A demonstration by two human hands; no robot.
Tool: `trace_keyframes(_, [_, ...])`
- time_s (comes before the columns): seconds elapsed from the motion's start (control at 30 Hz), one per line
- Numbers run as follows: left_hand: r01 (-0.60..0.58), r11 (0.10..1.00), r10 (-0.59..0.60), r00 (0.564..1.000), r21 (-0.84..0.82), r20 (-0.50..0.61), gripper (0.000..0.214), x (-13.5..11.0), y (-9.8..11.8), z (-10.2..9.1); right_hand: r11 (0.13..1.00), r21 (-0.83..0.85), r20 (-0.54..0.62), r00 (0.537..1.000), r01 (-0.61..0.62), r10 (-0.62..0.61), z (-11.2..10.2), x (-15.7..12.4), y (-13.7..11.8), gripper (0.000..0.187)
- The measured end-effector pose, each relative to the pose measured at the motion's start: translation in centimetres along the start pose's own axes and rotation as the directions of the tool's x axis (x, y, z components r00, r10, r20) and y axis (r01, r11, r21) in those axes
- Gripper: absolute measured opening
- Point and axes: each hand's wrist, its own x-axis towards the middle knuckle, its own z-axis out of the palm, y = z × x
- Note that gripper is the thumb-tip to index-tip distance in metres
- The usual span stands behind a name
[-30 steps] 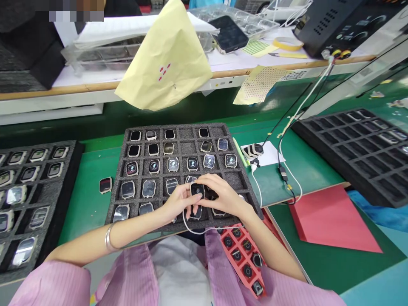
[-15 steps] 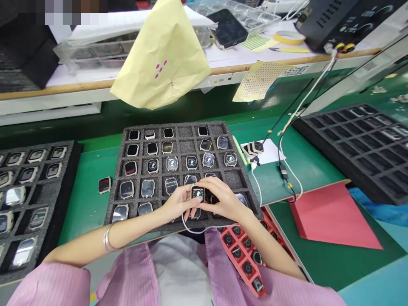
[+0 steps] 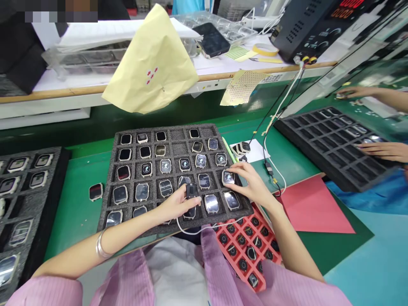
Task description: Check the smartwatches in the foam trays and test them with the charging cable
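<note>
A dark grey foam tray holds smartwatch bodies without straps in rows of compartments. My right hand pinches a smartwatch by its sides at the right-end compartment of the fourth row. Whether it rests on the foam I cannot tell. My left hand, over the tray's front middle, grips a small black block between thumb and fingers. A white cable loops below that hand, and its join to the block is hidden. In the third row, several watches have lit screens.
Another foam tray of watches stands at left, with a loose watch beside it. A red tray of round black parts sits at my lap. At right, a co-worker's hand touches another foam tray. Cables hang near a power supply.
My hands have come apart. My right hand has carried the watch rightward to the tray's right-end compartment, while the left keeps the black block. A co-worker's hands have come into view at right.
</note>
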Motion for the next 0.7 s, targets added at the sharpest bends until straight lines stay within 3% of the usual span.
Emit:
trace_keyframes(0.13, [0.028, 0.998, -0.027, 1.000, 0.059, -0.010, 0.045, -0.1, 0.6, 0.1, 0.984, -0.177, 0.098, 0.995, 0.023, -0.006, -0.1, -0.2, 0.0, 0.040])
trace_keyframes(0.23, [0.011, 0.998, -0.011, 1.000, 0.063, 0.003, 0.043, -0.1, 0.7, 0.0, 0.968, -0.235, 0.138, 0.989, 0.092, -0.060, 0.6, 1.3, -2.2, 0.040])
trace_keyframes(0.3, [0.021, 0.998, -0.022, 1.000, 0.059, 0.009, 0.041, -0.2, 0.7, -0.1, 0.962, -0.224, 0.238, 0.966, 0.158, -0.104, 1.4, 2.6, -3.9, 0.035])
trace_keyframes(0.4, [0.069, 0.997, -0.070, 0.998, 0.040, 0.012, 0.038, -0.5, 0.7, -0.7, 0.951, -0.261, 0.301, 0.950, 0.168, -0.085, 2.7, 4.1, -5.1, 0.036])
trace_keyframes(0.6, [0.100, 0.995, -0.098, 0.992, -0.019, 0.082, 0.039, -0.6, 0.0, -1.8, 0.970, -0.237, 0.186, 0.982, 0.054, -0.009, 2.4, 3.5, -5.5, 0.040])
trace_keyframes(0.7, [0.088, 0.996, -0.085, 0.990, -0.015, 0.111, 0.045, -0.6, 0.0, -1.9, 0.998, -0.038, 0.094, 0.994, 0.051, -0.048, 2.3, 2.5, -7.1, 0.037])
